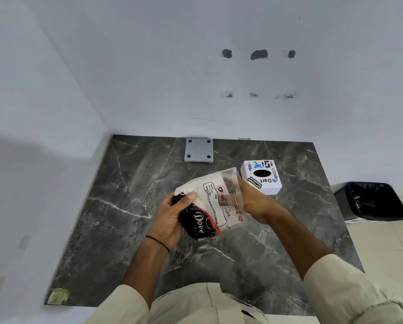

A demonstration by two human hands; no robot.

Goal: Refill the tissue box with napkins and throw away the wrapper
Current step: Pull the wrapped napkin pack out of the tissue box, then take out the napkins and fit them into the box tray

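A plastic napkin pack (213,202), clear with a black and red printed end, is held above the dark marble table (130,183). My left hand (172,216) grips its black end, thumb on top. My right hand (249,199) is at the clear open end, fingers reaching inside the wrapper toward the white napkins. A white cube tissue box (263,181) with stickers and an oval top hole stands on the table just behind my right hand.
A black bin (371,202) with a dark liner stands on the floor to the right of the table. A grey metal plate (198,150) with four holes lies at the table's back edge by the white wall.
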